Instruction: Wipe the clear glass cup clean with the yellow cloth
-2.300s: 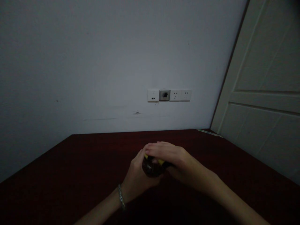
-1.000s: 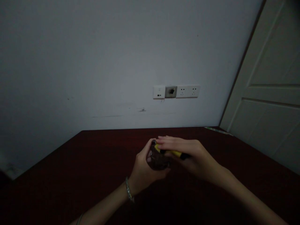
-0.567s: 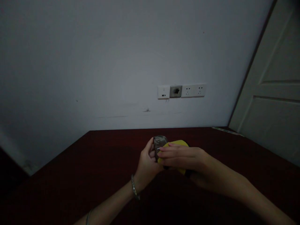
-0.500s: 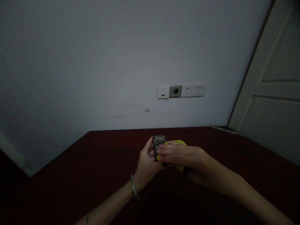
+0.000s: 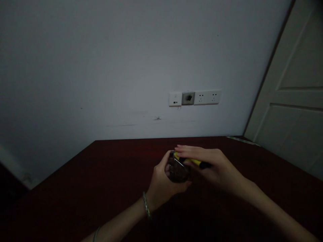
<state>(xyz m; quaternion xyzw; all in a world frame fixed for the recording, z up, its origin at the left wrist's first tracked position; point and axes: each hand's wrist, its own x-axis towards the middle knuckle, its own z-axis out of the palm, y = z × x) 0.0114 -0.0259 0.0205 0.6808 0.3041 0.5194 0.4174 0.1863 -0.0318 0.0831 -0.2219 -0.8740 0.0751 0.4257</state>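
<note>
My left hand (image 5: pixel 161 183) is wrapped around a small rounded glass cup (image 5: pixel 178 173), see-through and dark against the table, with a bright line along its rim. The cup is tilted, and my fingers show through its side. In my right hand (image 5: pixel 209 159) is a yellow sponge (image 5: pixel 195 162) with a black layer, seen nearly edge-on. My right fingers lie over its top, and it presses against the cup's upper rim. Part of the sponge is hidden by the fingers. Both hands are above the table, close together.
The dark red table (image 5: pixel 101 174) reaches back to a pale wall (image 5: pixel 126 67). A row of sockets and switches (image 5: pixel 194 98) is on the wall. To the right stands a panelled door (image 5: pixel 295 101); a thin pale strip (image 5: pixel 243 140) lies at the table's back right edge.
My left hand has turned the cup and moved slightly right, so its rim faces up more. The sponge has tipped from showing its broad yellow face to nearly edge-on at the rim.
</note>
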